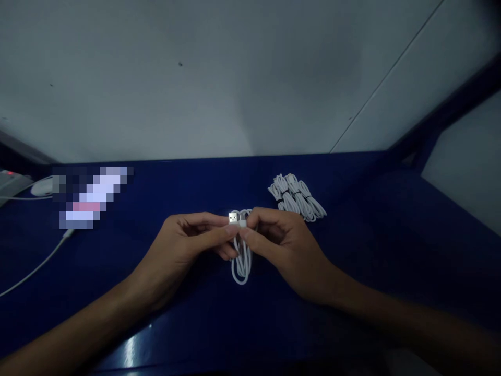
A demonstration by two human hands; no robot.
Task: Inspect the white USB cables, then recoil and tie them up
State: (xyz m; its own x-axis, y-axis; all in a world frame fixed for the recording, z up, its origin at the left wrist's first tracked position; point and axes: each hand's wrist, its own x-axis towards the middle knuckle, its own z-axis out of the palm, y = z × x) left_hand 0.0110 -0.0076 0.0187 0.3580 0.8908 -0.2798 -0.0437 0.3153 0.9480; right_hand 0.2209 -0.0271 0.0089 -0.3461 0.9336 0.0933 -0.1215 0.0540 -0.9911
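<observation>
A coiled white cable (pixel 242 266) hangs between my two hands near the middle of the view, its metal USB plug (pixel 233 218) pointing up. My left hand (pixel 188 240) pinches the coil and the plug from the left with thumb and fingers. From the right, my right hand (pixel 284 243) grips the top of the same coil beside the plug, thumb in front. Behind my right hand, a pile of several bundled white cables (pixel 299 198) with dark ties lies on the blue table (pixel 188 188).
At the left a pixelated bright device (pixel 94 201) lies on the table, with a white cord (pixel 43 261) running from its lower end. A white rounded object (pixel 42 186) is beside it. A pale wall (pixel 219 94) rises behind the table, and a dark blue frame slants at the right.
</observation>
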